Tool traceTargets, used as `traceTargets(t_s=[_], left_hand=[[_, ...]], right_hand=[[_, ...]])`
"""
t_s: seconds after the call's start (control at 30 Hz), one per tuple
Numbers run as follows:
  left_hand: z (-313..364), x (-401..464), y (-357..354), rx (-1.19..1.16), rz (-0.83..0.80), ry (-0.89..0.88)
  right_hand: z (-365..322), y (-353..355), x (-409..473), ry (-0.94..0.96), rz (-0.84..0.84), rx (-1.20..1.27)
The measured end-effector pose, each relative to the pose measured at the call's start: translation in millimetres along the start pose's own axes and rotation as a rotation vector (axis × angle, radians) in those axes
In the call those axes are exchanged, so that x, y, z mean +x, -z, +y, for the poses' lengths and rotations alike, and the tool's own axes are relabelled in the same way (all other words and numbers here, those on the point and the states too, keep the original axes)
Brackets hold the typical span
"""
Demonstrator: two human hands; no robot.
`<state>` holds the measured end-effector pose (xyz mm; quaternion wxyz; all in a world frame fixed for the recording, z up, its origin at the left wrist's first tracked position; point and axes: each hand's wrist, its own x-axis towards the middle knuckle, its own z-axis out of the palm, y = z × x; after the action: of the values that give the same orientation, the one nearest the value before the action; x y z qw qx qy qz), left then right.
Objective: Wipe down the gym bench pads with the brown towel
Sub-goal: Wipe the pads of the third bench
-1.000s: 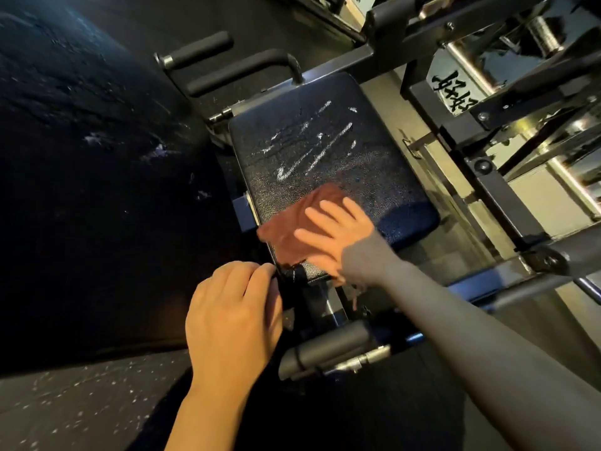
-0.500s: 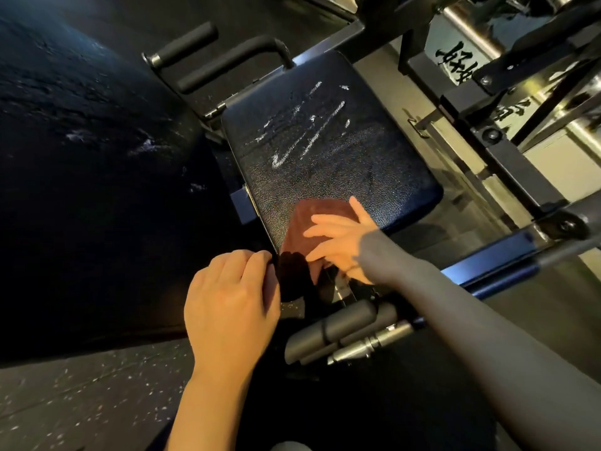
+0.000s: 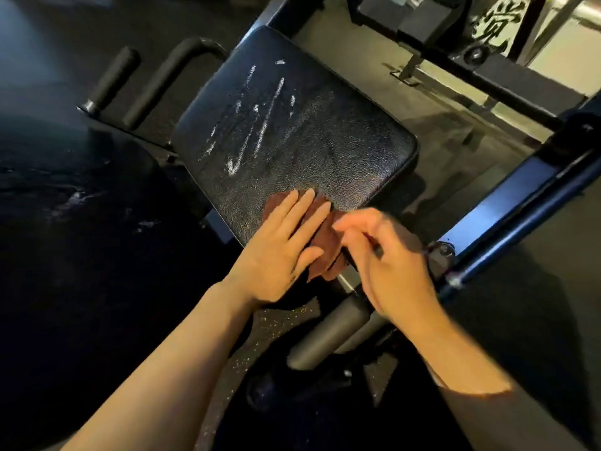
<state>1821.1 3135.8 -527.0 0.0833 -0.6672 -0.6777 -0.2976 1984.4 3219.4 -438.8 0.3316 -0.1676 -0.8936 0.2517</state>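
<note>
Near the frame's centre, the left hand [image 3: 279,245] lay flat, fingers spread, pinning the brown towel [image 3: 325,245] to the seat pad [image 3: 292,125] near its lower edge. The right hand [image 3: 387,255], loosely curled and blurred, touched the towel's edge, probably regathering it; white streaks [image 3: 260,125] remained above.

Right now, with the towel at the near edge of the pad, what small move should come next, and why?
Probably slide the towel away from the body, up the pad, toward the white streaks. The left hand lies flat on the towel at the pad's near edge, and the streaks further up are not yet wiped. The right hand is beside it, blurred.
</note>
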Motion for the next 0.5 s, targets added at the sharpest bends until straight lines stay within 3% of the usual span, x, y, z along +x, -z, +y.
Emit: traceTargets(t_s=[0.13, 0.3, 0.5], left_hand=[[4, -10, -12, -0.038, 0.054, 0.067], [11, -14, -14, 0.067, 0.03, 0.033], [23, 4, -22, 0.077, 0.1, 0.126]], right_hand=[[-5, -8, -20, 0.05, 0.074, -0.002], [32, 19, -26, 0.071, 0.303, -0.398], [45, 10, -27, 0.01, 0.424, -0.305]])
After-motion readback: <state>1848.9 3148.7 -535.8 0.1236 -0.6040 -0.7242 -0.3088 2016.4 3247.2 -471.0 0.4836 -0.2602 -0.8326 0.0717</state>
